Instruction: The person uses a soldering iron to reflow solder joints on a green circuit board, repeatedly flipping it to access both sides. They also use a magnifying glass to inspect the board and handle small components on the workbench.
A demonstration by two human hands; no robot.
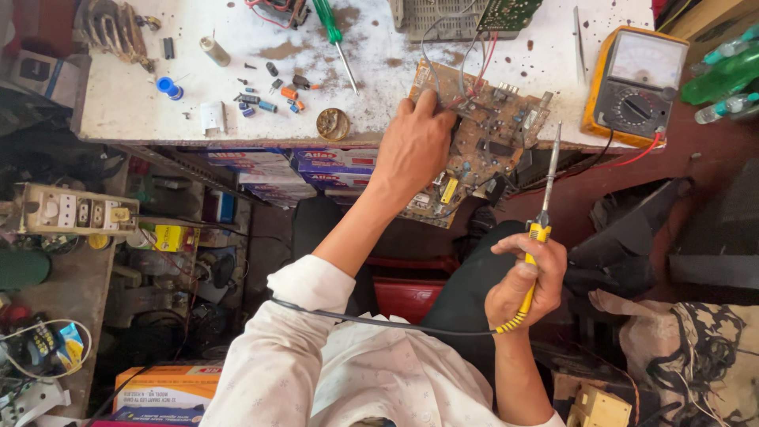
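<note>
Left hand (413, 146) grips circuit board (478, 138); right hand (526, 278) clasps soldering iron (544, 198) just beside board, tip apparently not yet touching.

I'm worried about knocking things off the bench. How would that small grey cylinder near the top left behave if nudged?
The cylinder lies on its side, so it would probably roll. It looks small, likely light. The table edge is some way off, with loose parts between that might stop it.
</note>
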